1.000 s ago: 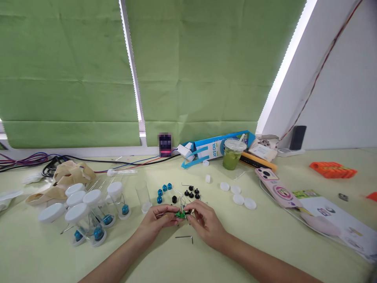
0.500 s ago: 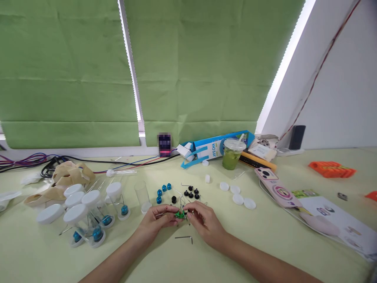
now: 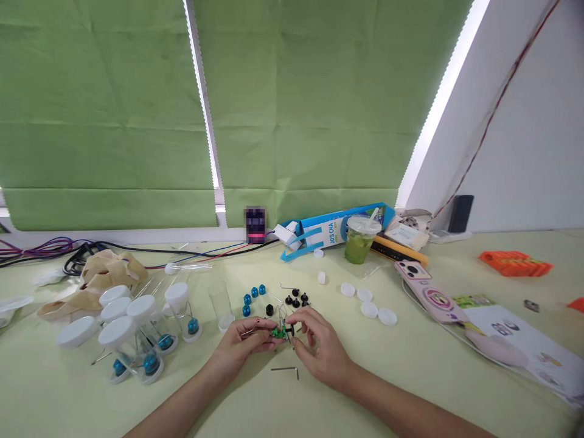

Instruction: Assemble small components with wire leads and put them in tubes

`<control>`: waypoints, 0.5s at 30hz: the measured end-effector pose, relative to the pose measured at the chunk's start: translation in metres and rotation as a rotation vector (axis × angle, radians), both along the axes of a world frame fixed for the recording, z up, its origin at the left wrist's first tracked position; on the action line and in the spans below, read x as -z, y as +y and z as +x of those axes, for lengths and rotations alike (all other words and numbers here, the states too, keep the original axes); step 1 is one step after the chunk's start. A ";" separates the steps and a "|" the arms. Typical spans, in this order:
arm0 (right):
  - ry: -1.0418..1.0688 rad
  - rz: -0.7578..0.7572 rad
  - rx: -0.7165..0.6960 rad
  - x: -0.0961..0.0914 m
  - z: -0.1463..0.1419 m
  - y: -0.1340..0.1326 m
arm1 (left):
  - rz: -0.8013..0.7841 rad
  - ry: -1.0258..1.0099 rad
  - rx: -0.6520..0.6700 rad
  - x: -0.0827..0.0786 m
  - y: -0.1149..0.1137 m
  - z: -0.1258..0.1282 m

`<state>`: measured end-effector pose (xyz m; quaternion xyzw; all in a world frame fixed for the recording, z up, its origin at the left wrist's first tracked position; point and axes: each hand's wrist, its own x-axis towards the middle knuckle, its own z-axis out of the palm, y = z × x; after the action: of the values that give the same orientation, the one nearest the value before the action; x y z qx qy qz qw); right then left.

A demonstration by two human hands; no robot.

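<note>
My left hand [image 3: 249,336] is closed on a small green part [image 3: 279,332], pinched between thumb and fingers, with a thin metal rod passing along the fingers. A black thumb screw [image 3: 292,330] sticks out from the right side of the green part. Around it my right hand [image 3: 322,344] has its thumb and index finger apart, the screw lying in the gap. Bent metal wire [image 3: 281,314] rises just behind the green part. In front of the hands lies a hex key [image 3: 286,368].
Blue knobs [image 3: 247,298] and several black thumb screws [image 3: 296,302] lie beyond my hands. Lidded clear tubes [image 3: 142,328] stand at left, an upright tube [image 3: 221,301] nearer. White caps [image 3: 369,309], a green drink cup [image 3: 360,244] and a phone [image 3: 431,292] are to the right.
My right thumb and index finger have moved apart, so the black thumb screw between them now shows. My left hand keeps the green part in about the same place.
</note>
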<state>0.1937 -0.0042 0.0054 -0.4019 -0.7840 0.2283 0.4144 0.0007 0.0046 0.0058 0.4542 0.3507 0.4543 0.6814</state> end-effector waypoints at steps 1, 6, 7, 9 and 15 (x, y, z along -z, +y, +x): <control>0.002 -0.004 -0.004 0.000 0.000 0.000 | -0.003 -0.004 0.004 0.000 0.000 0.000; 0.008 -0.026 -0.018 0.001 0.001 0.001 | 0.001 -0.012 0.007 0.002 0.000 0.000; 0.010 -0.028 -0.020 0.001 0.001 0.001 | 0.000 -0.012 0.005 0.003 0.001 -0.001; 0.013 -0.031 -0.026 0.001 0.001 0.001 | -0.004 -0.017 0.000 0.003 0.001 -0.001; 0.007 -0.038 -0.034 0.002 0.001 0.002 | -0.009 -0.018 0.002 0.002 0.001 -0.001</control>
<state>0.1946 -0.0024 0.0030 -0.3953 -0.7849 0.2515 0.4055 -0.0001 0.0054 0.0040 0.4473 0.3463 0.4563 0.6869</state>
